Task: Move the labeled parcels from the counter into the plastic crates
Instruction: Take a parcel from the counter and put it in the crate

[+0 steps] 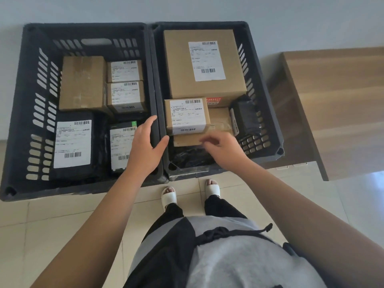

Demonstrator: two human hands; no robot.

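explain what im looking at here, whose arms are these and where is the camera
This is one picture from a camera worn on a person's head, looking down, so the arms are the wearer's own. You also see their feet in white slippers on a tiled floor.

Two dark plastic crates stand side by side. The left crate holds cardboard boxes and black packages with shipping labels. The right crate holds a big box, a small box and more parcels.

The left hand is open over the rims where the crates meet. The right hand reaches into the right crate at a flat parcel; whether it grips it is unclear. A wooden counter stands at the right.
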